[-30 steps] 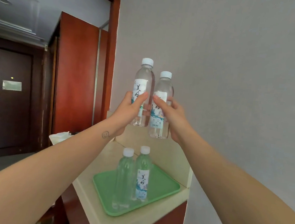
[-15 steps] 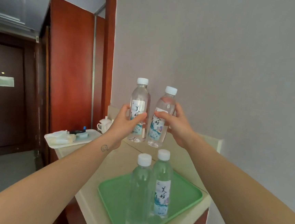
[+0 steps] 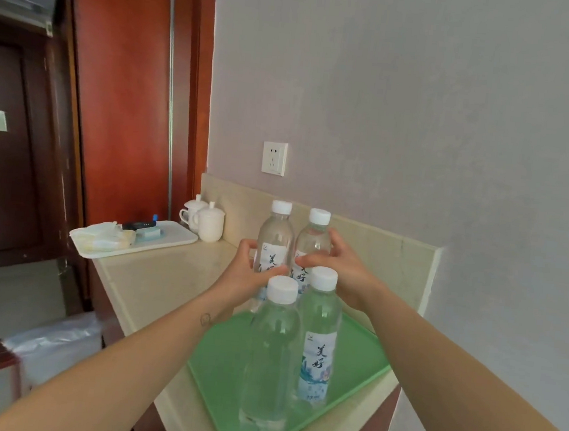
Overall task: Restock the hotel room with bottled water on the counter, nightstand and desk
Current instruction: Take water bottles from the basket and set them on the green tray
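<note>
Two bottles, upright and side by side — the left bottle (image 3: 275, 237) gripped by the left hand (image 3: 248, 279), the right bottle (image 3: 316, 240) by the right hand (image 3: 344, 272) — are held just beyond the green tray (image 3: 215, 357) (two tray bottles (image 3: 273, 352) hide their bases), over the counter (image 3: 153, 279), which lies straight below.

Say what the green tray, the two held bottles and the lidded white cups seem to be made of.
Green tray: probably plastic, satin finish; even colour, moulded raised rim.
Left held bottle and right held bottle: clear thin plastic; see-through walls, white caps, printed labels.
Lidded cups: likely glazed ceramic; glossy white with soft highlights.
</note>
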Action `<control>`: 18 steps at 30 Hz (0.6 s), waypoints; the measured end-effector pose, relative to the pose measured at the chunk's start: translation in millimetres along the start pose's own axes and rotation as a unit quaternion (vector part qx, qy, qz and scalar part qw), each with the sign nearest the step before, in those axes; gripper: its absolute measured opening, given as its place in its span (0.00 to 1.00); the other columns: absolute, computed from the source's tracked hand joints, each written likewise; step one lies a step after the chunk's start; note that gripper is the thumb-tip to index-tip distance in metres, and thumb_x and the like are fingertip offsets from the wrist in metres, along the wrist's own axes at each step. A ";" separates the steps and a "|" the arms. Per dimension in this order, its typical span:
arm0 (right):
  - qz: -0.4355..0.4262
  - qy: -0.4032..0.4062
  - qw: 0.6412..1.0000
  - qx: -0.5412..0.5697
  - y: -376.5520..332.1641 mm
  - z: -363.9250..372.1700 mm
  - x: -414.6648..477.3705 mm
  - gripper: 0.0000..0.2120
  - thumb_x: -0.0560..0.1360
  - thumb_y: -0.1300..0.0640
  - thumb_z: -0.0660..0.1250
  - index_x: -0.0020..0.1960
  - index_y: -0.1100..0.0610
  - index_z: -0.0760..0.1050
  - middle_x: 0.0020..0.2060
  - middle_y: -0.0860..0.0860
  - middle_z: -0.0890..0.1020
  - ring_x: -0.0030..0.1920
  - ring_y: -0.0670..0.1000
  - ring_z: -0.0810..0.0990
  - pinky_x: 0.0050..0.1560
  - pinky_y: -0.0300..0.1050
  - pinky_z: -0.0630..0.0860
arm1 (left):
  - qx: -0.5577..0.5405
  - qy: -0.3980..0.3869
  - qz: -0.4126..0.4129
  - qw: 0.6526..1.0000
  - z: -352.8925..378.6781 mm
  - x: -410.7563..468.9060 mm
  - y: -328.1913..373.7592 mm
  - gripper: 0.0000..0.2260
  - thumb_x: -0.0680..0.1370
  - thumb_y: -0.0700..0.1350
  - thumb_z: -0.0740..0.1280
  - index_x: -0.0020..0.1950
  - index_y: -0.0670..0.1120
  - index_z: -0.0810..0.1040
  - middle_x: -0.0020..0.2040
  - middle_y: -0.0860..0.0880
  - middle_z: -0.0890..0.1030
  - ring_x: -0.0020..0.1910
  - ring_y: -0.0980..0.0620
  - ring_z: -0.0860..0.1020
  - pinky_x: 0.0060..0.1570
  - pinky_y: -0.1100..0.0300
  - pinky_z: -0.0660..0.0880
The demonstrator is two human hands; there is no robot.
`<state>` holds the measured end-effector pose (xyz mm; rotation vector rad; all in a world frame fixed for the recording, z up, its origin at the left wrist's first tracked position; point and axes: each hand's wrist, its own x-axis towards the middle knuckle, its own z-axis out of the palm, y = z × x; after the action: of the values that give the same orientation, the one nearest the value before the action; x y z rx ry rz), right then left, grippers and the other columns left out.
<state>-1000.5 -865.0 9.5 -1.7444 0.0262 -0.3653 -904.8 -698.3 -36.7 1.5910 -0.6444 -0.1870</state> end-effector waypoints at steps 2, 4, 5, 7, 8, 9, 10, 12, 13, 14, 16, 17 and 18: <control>0.011 -0.009 1.000 -0.011 9.2 0.1 -0.9 0.25 0.71 0.67 0.74 0.53 0.44 0.65 0.37 0.49 0.85 0.39 0.48 0.83 0.42 0.44 0.80 | 0.013 -0.006 -0.017 1.000 3.6 -0.8 -9.2 0.25 0.74 0.46 0.75 0.62 0.52 0.63 0.54 0.50 0.80 0.52 0.50 0.81 0.54 0.47 0.79; 0.015 -0.015 0.999 -0.027 17.1 -0.7 -2.4 0.22 0.71 0.65 0.75 0.50 0.45 0.67 0.40 0.48 0.85 0.39 0.45 0.84 0.40 0.41 0.81 | 0.013 -0.014 -0.034 0.999 6.2 -2.4 -15.4 0.26 0.74 0.43 0.75 0.63 0.50 0.61 0.53 0.49 0.79 0.50 0.50 0.80 0.55 0.45 0.79; 0.016 -0.018 0.999 -0.031 19.7 -0.9 -4.1 0.21 0.71 0.65 0.75 0.50 0.44 0.68 0.43 0.49 0.85 0.41 0.46 0.84 0.42 0.42 0.82 | 0.012 -0.023 -0.040 0.999 6.1 -3.7 -17.5 0.27 0.74 0.41 0.75 0.63 0.50 0.60 0.53 0.49 0.78 0.50 0.50 0.79 0.52 0.48 0.80; 0.018 -0.022 0.999 -0.036 22.9 -1.0 -7.6 0.21 0.72 0.65 0.73 0.55 0.44 0.71 0.47 0.52 0.84 0.43 0.48 0.84 0.46 0.46 0.82 | 0.025 -0.049 -0.047 0.997 4.4 -9.4 -20.0 0.30 0.72 0.43 0.77 0.63 0.50 0.59 0.52 0.49 0.76 0.48 0.53 0.79 0.40 0.59 0.80; 0.017 -0.023 0.999 -0.040 24.3 -1.1 -9.2 0.20 0.73 0.65 0.72 0.58 0.47 0.71 0.48 0.53 0.83 0.44 0.48 0.83 0.46 0.46 0.82 | 0.029 -0.059 -0.051 0.997 5.0 -12.3 -20.2 0.33 0.69 0.46 0.78 0.63 0.50 0.58 0.51 0.50 0.76 0.46 0.55 0.78 0.34 0.64 0.78; 0.017 -0.023 0.999 -0.046 25.5 -1.6 -10.3 0.19 0.74 0.65 0.72 0.59 0.49 0.71 0.49 0.54 0.83 0.45 0.48 0.83 0.47 0.46 0.81 | 0.032 -0.061 -0.055 0.996 6.3 -14.0 -21.1 0.35 0.65 0.48 0.78 0.62 0.49 0.58 0.50 0.50 0.75 0.44 0.56 0.77 0.31 0.68 0.76; 0.019 -0.021 0.998 -0.049 26.4 -1.7 -12.0 0.19 0.74 0.66 0.71 0.59 0.50 0.71 0.51 0.55 0.83 0.46 0.48 0.83 0.48 0.46 0.81 | 0.040 -0.049 -0.054 0.997 9.6 -11.8 -22.2 0.33 0.65 0.48 0.77 0.61 0.48 0.59 0.51 0.48 0.75 0.43 0.57 0.76 0.30 0.70 0.74; 0.022 -0.016 0.998 -0.051 27.5 -1.6 -14.7 0.19 0.75 0.66 0.71 0.61 0.51 0.71 0.54 0.56 0.83 0.48 0.49 0.82 0.52 0.48 0.80 | 0.062 0.022 -0.043 0.997 17.1 -0.3 -26.0 0.22 0.75 0.40 0.73 0.57 0.44 0.59 0.55 0.43 0.73 0.40 0.58 0.72 0.30 0.73 0.71; 0.023 -0.015 0.998 -0.050 28.1 -1.7 -15.7 0.20 0.75 0.65 0.71 0.62 0.52 0.71 0.55 0.56 0.82 0.49 0.50 0.82 0.54 0.49 0.79 | 0.079 0.049 -0.047 0.995 18.7 2.2 -25.2 0.19 0.78 0.35 0.68 0.57 0.45 0.59 0.54 0.42 0.72 0.38 0.58 0.70 0.30 0.72 0.70; 0.023 -0.013 0.998 -0.050 28.4 -1.7 -16.7 0.20 0.75 0.65 0.71 0.63 0.52 0.70 0.55 0.55 0.82 0.50 0.50 0.82 0.55 0.49 0.79 | 0.087 0.054 -0.054 0.993 18.1 3.8 -26.4 0.18 0.78 0.34 0.67 0.57 0.46 0.58 0.54 0.42 0.72 0.37 0.59 0.70 0.31 0.71 0.69; 0.022 -0.009 0.998 -0.052 28.5 -1.0 -19.2 0.22 0.75 0.65 0.71 0.65 0.53 0.70 0.55 0.55 0.82 0.52 0.51 0.82 0.56 0.50 0.79 | 0.067 0.021 -0.067 0.995 16.2 2.2 -27.8 0.24 0.74 0.39 0.73 0.58 0.47 0.59 0.53 0.46 0.75 0.37 0.60 0.72 0.31 0.68 0.71; 0.022 -0.006 0.998 -0.054 28.7 -0.6 -20.4 0.23 0.75 0.66 0.71 0.66 0.54 0.70 0.55 0.54 0.82 0.52 0.51 0.82 0.58 0.51 0.79 | 0.045 -0.011 -0.071 0.996 15.6 -5.5 -24.0 0.30 0.68 0.46 0.77 0.58 0.47 0.60 0.50 0.48 0.75 0.37 0.59 0.73 0.32 0.67 0.72; 0.023 -0.002 0.998 -0.055 29.0 -0.2 -21.5 0.24 0.75 0.66 0.71 0.67 0.54 0.69 0.55 0.54 0.83 0.54 0.52 0.82 0.59 0.53 0.78 | 0.021 -0.034 -0.077 0.996 14.6 -13.0 -19.7 0.36 0.60 0.54 0.77 0.58 0.46 0.61 0.46 0.49 0.74 0.36 0.59 0.74 0.34 0.65 0.73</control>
<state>-1015.6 -866.5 -23.3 -1.8499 0.0854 -0.3309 -916.9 -704.4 -60.9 1.6817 -0.5822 -0.3452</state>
